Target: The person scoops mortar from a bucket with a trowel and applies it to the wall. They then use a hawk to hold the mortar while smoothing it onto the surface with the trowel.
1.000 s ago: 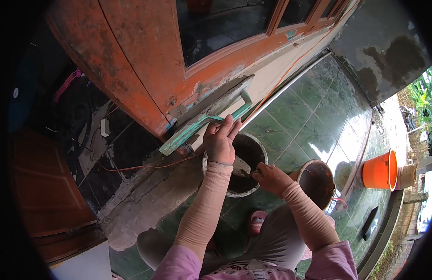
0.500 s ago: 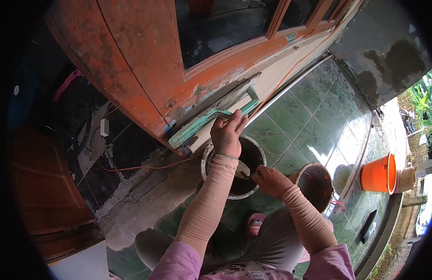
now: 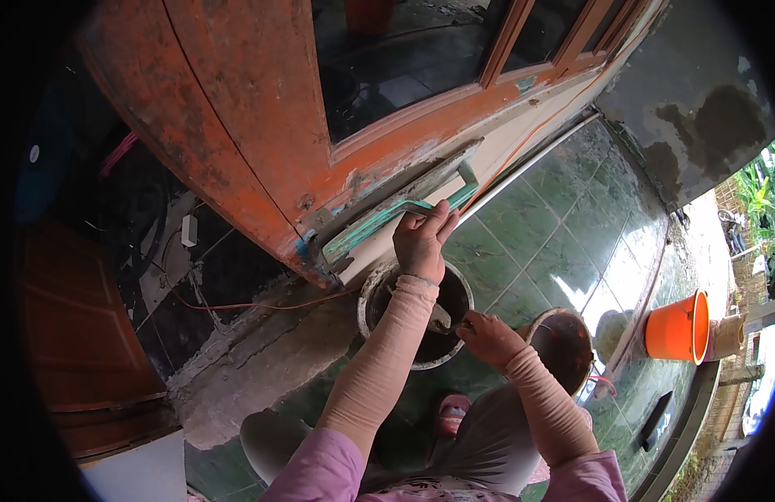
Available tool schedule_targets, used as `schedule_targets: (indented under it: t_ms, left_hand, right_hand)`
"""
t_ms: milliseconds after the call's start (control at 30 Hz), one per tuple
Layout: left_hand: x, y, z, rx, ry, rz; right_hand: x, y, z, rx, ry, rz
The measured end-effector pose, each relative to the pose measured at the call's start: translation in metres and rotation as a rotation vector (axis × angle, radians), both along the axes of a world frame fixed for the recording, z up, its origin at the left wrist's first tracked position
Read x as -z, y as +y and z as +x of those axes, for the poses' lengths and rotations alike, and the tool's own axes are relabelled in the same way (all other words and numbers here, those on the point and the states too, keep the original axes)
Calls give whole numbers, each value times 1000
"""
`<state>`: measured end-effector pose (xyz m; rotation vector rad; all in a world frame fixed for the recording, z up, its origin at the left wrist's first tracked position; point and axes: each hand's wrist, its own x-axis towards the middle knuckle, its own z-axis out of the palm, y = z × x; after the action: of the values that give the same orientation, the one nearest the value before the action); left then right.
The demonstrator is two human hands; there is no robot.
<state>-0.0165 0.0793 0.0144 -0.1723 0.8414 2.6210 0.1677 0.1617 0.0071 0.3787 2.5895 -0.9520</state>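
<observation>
My left hand [image 3: 419,249] is closed around the handle of a green plastering float [image 3: 377,226]. The float's long, mortar-smeared board lies along the strip of wall beneath the orange window frame. Lower down, my right hand [image 3: 491,340] grips a small trowel [image 3: 440,319], its blade over the mouth of a mortar-stained bucket [image 3: 365,303]. My left forearm hides part of this bucket, and its contents look dark.
A second dirty bucket [image 3: 560,315] stands right of my right hand. Farther right is an orange bucket [image 3: 672,328]. An orange cord [image 3: 534,132] and a pale pipe [image 3: 530,167] run along the wall base, beside green floor tiles [image 3: 521,217].
My left hand and the float have shifted slightly right along the wall. The view has also moved a little. My right hand stays by the bucket with the trowel.
</observation>
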Motion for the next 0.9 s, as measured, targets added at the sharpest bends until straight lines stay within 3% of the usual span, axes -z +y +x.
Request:
schedule_targets:
  t_ms: [900]
  left_hand:
    - [1,82,-28,65,3,30]
  right_hand:
    - [-14,18,8,77,-67,-43]
